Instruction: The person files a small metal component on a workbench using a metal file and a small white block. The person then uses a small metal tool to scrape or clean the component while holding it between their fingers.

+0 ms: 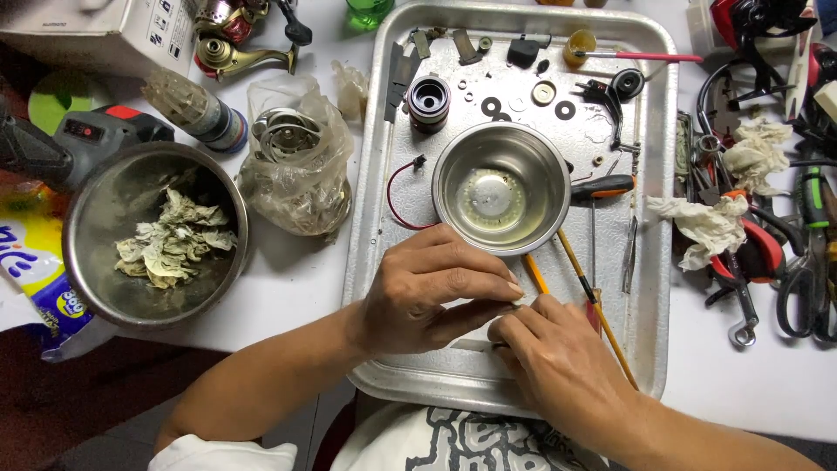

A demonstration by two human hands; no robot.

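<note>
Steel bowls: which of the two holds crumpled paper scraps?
The larger bowl on the table left of the tray. The smaller bowl inside the tray holds no scraps, only a shiny bottom.

The person has two bare forearms, without watch, bracelet or glove. The left hand (427,292) and the right hand (558,362) wear no rings that can be seen, and the fingernails are short and plain. A white short sleeve (222,453) covers the left upper arm. The shirt (462,440) is white with a dark grey printed pattern on the chest.
</note>
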